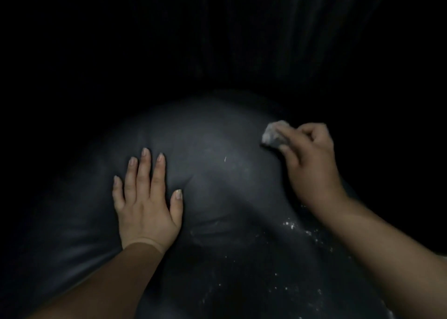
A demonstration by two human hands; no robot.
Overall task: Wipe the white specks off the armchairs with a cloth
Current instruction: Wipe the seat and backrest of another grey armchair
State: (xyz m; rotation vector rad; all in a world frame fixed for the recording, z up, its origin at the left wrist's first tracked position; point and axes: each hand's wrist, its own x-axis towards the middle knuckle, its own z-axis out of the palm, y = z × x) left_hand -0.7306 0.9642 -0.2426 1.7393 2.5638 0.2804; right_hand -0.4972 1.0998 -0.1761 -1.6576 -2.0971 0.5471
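A dark leather armchair cushion [212, 135] bulges up in the middle of the head view, lit against black surroundings. My left hand [147, 197] lies flat on it with straight, spread fingers. My right hand [312, 164] grips a small wadded grey-white cloth [272, 133] and holds it against the cushion's upper right edge. White specks [292, 225] are scattered over the lower right of the cushion, below my right forearm. One thin white sliver [225, 159] lies between my hands.
Everything around the cushion is in deep darkness. Faint vertical folds, perhaps a curtain [302, 28], show at the top right. A pale edge [443, 257] peeks in at the far right.
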